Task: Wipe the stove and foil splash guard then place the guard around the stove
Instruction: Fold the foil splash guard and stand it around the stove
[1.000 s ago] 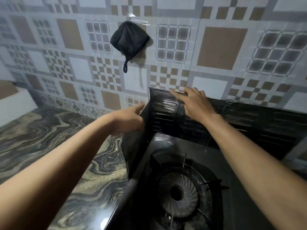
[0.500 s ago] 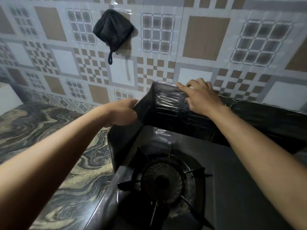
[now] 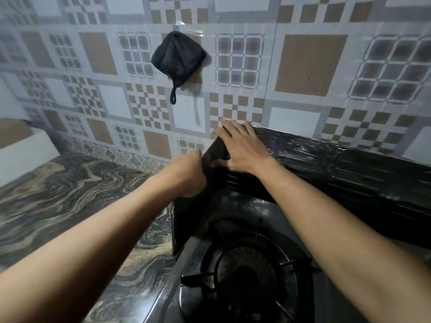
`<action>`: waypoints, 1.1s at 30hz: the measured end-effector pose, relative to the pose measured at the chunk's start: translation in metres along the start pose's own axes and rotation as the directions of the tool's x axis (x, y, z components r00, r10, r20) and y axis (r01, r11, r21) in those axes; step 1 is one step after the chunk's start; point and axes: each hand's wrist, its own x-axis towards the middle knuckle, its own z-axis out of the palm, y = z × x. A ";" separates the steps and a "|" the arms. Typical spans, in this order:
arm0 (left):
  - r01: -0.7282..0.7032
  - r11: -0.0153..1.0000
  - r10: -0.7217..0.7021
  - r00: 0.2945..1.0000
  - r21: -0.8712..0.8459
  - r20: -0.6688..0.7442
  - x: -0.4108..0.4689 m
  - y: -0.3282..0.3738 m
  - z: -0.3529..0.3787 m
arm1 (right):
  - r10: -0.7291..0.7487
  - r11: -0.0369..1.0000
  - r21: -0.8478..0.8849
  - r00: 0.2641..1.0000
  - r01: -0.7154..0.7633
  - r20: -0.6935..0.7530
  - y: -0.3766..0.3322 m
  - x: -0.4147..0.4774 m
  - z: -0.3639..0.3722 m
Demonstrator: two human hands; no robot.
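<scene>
A dark gas stove (image 3: 235, 213) with a round burner (image 3: 249, 273) fills the lower middle. The dark foil splash guard (image 3: 349, 173) stands upright behind it against the tiled wall and bends forward along the stove's left side. My left hand (image 3: 186, 176) is closed on the top edge of the guard's left panel. At the guard's back-left corner, my right hand (image 3: 242, 148) lies flat with fingers spread, pressing on the back panel.
A black cloth (image 3: 178, 59) hangs on the patterned tile wall above the guard. A marbled dark counter (image 3: 58, 201) stretches to the left of the stove. A white block (image 3: 25, 145) stands at the far left against the wall.
The guard's left panel has swung closer to the stove's side and stands more upright. My right hand has flattened against the corner. My left hand keeps its hold on the panel edge.
</scene>
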 end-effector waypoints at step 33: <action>0.076 0.981 -0.038 0.978 -0.180 0.206 0.025 0.008 -0.018 | -0.134 0.968 -0.218 0.990 0.123 -0.036 0.025 -0.019 0.038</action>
